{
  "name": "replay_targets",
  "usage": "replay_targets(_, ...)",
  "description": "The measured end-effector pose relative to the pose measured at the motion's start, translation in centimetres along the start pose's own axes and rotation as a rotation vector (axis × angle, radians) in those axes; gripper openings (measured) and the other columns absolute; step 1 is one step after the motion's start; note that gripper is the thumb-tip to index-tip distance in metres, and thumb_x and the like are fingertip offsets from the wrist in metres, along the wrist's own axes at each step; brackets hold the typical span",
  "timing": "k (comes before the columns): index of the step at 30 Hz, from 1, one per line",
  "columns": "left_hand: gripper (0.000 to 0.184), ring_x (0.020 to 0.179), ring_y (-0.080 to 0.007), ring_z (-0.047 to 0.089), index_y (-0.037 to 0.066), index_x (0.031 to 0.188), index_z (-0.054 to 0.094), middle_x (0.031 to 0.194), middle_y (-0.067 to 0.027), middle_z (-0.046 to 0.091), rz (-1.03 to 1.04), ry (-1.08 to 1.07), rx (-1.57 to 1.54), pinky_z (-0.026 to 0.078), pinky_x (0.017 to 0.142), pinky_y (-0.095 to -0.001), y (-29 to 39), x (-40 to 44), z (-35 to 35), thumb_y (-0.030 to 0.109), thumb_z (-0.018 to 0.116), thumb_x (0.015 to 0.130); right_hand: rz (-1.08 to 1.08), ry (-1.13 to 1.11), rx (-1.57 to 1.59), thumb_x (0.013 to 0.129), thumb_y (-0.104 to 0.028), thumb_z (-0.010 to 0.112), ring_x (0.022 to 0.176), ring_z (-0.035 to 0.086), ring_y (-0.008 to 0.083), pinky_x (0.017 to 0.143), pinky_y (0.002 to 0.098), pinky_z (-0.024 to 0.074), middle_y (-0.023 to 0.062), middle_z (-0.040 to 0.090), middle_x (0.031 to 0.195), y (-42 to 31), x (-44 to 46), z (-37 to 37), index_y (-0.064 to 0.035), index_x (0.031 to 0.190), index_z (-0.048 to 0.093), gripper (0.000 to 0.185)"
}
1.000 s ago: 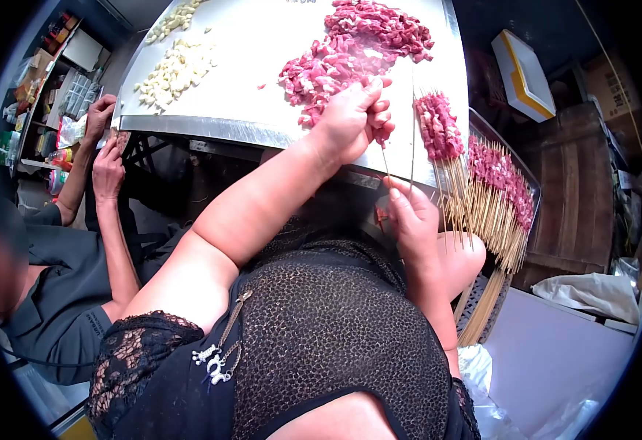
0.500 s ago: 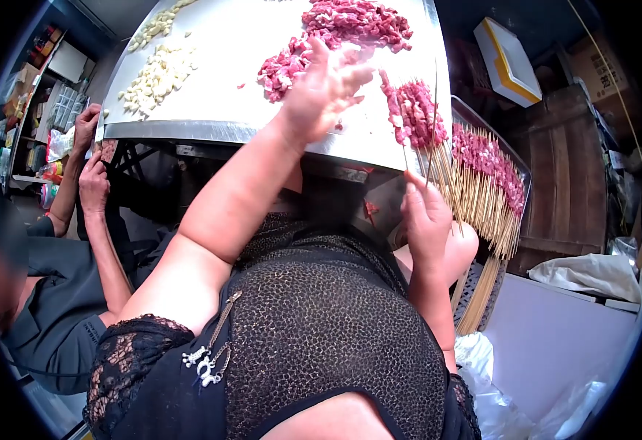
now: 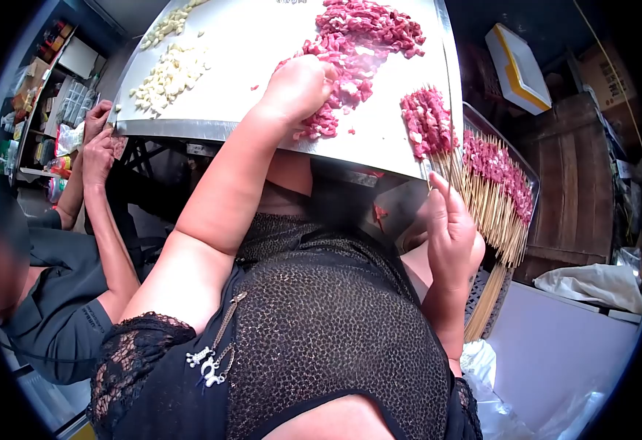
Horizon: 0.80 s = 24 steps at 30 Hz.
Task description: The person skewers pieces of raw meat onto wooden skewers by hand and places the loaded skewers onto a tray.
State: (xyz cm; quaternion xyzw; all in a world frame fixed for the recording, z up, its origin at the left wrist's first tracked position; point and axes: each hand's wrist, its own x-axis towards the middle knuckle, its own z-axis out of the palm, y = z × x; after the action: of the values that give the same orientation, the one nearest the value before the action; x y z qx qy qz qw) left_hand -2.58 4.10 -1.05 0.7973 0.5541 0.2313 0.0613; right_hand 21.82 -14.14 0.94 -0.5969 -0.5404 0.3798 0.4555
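Observation:
My left hand (image 3: 300, 86) is over the near-left part of the raw meat pile (image 3: 350, 70) on the white table (image 3: 240, 44). Its fingers curl down into the red pieces, and the fingertips are partly hidden. At the table's near-right edge, my right hand (image 3: 449, 231) pinches a thin skewer stick, its thumb and forefinger raised. Just beyond it lies a small group of meat skewers (image 3: 429, 121), their bare stick ends over the edge. More meat skewers (image 3: 498, 169) fill a metal tray (image 3: 535, 183) on the right.
Peeled garlic cloves (image 3: 168, 79) lie at the table's left. A co-worker (image 3: 50, 293) sits at the left, hands raised by the table corner. Bare sticks (image 3: 486, 304) rest in a dark basket below the tray. Behind are a white and yellow box (image 3: 519, 70) and a wooden board (image 3: 574, 183).
My left hand went from the skewer to open over the table, then down into the meat. The skewer my right hand was working on now lies with the group; my right hand has moved slightly right.

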Motion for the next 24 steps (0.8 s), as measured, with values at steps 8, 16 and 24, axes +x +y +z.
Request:
replay_targets(8, 0.016, 0.062, -0.0051, 0.055, 0.005, 0.089, 0.066, 0.077, -0.002, 0.063, -0.305, -0.187, -0.749, 0.045, 0.058, -0.0184, -0.6, 0.8, -2.1, 0.018, 0.065, 0.079, 0.088, -0.099, 0.096, 0.094, -0.016, 0.046, 0.057, 0.045, 0.0046, 0.053, 0.0177, 0.0364, -0.0025, 0.051, 0.065, 2.9, 0.6, 2.9, -0.0007, 0.098, 0.057, 0.019)
replay_targets(16, 0.025, 0.094, -0.0297, 0.062, -0.006, 0.111, 0.05, 0.104, -0.0228, 0.06, -0.404, -0.132, -1.754, 0.054, 0.08, -0.0371, 0.6, -0.5, -0.8, 0.007, 0.048, 0.09, -0.052, -0.037, 0.1, 0.087, -0.004, 0.056, 0.057, 0.048, 0.0052, 0.053, 0.0196, 0.041, 0.0015, 0.057, 0.068, 3.3, 1.0, 4.2, -0.0029, 0.109, 0.062, 0.023)
replay_targets(24, 0.029, 0.092, -0.0297, 0.062, -0.007, 0.113, 0.047, 0.103, -0.0225, 0.059, -0.463, -0.004, -1.788, 0.053, 0.082, -0.0394, 2.7, -0.8, -0.2, 0.013, 0.045, 0.093, -0.081, -0.012, -0.029, 0.087, -0.005, 0.056, 0.055, 0.047, 0.0048, 0.053, 0.0203, 0.0417, 0.0027, 0.059, 0.068, 3.3, 0.5, 4.1, -0.0038, 0.109, 0.062, 0.023)
